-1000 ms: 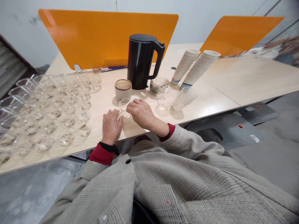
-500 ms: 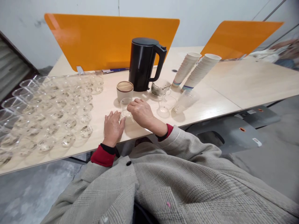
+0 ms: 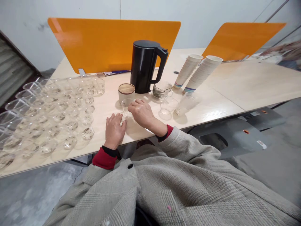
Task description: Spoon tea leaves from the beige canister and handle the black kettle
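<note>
Glass cup (image 3: 127,106) sitting near the table's (image 3: 223,103) front edge, between our hands

We're cupping it loosely with our right hand (image 3: 141,112), fingers curled at its side, probably steadying it; our left hand (image 3: 114,129) is lying flat and open beside it, holding nothing.

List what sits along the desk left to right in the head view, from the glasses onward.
Rows of clear glasses → left hand → lidded white cup → black kettle → metal-patterned cup → two leaning paper cup stacks.
</note>
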The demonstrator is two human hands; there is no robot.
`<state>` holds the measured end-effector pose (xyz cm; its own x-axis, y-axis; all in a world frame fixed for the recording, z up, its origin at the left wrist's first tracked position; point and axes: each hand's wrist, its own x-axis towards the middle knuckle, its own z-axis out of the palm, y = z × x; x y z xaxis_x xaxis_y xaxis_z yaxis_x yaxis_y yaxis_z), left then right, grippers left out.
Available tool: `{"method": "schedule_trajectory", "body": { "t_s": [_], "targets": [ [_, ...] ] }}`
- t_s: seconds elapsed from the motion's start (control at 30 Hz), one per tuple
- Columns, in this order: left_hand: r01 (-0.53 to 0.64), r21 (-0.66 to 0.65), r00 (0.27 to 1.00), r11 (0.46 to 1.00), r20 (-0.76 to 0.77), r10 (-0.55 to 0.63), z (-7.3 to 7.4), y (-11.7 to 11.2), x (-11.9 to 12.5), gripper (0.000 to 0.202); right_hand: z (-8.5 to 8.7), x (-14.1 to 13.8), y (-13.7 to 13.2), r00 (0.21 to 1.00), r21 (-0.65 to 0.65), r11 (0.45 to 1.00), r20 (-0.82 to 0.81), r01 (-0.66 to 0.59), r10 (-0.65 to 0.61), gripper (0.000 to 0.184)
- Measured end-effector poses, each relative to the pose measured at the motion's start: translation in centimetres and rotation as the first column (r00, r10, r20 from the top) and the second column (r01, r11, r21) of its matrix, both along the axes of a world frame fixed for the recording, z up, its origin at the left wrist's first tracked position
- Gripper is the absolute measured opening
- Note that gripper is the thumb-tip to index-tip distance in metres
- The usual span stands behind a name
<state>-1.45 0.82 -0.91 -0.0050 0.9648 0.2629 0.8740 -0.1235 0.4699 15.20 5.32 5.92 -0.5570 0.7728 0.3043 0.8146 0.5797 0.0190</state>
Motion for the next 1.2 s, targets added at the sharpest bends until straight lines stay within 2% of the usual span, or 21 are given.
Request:
{"method": "schedule_trajectory", "body": {
  "t_s": [0.13,0.23,0.33,0.4,0.47,0.53,0.6,0.73,0.97,1.1,1.2],
  "targets": [
    [-0.002,0.006,1.000,1.000,0.000,0.002,-0.3,0.1,0.0,0.041,0.2,1.0,-0.2,0.982,0.044,0.999,-0.186,-0.012,0.020,0.026],
    [0.004,0.008,1.000,1.000,-0.005,-0.004,-0.4,0.1,0.0,0.041,1.2,2.0,0.8,0.943,0.109,0.992,-0.333,0.064,-0.024,0.035],
    [0.003,0.002,1.000,1.000,-0.006,-0.003,-0.4,0.1,0.1,0.042,2.3,1.9,3.3,0.920,0.112,0.984,-0.383,0.140,-0.087,0.051],
    [-0.003,0.000,1.000,1.000,-0.004,0.003,-0.3,0.0,0.1,0.043,2.8,1.1,5.4,0.918,0.045,0.985,-0.371,0.166,-0.138,0.066],
    [-0.005,0.000,1.000,1.000,-0.004,0.005,-0.2,0.0,0.1,0.043,3.2,-0.1,7.4,0.916,-0.091,0.977,-0.343,0.190,-0.210,0.078],
    [-0.003,-0.003,1.000,1.000,-0.008,0.003,-0.1,0.0,0.1,0.043,3.4,-1.2,9.0,0.917,-0.233,0.952,-0.299,0.199,-0.265,0.084],
    [0.004,-0.009,1.000,1.000,-0.011,-0.004,-0.1,0.0,0.0,0.043,3.6,-2.1,10.0,0.923,-0.310,0.930,-0.262,0.196,-0.282,0.087],
    [0.020,-0.019,1.000,1.000,-0.015,-0.020,-0.2,0.0,0.1,0.044,3.9,-2.8,10.9,0.932,-0.337,0.918,-0.213,0.211,-0.293,0.083],
    [0.017,0.014,1.000,1.000,-0.015,-0.016,-0.4,-0.1,0.2,0.043,4.0,-3.4,11.1,0.928,-0.286,0.919,-0.177,0.271,-0.329,0.049],
    [0.017,0.042,1.000,0.999,-0.010,-0.016,-0.8,0.0,0.0,0.042,4.7,-3.3,11.4,0.907,-0.237,0.920,-0.215,0.311,-0.362,0.051],
    [0.006,0.065,1.000,0.998,0.030,-0.008,-1.2,0.2,0.0,0.040,6.5,-2.8,11.0,0.891,-0.163,0.925,-0.256,0.343,-0.375,0.053]
  ]
}}
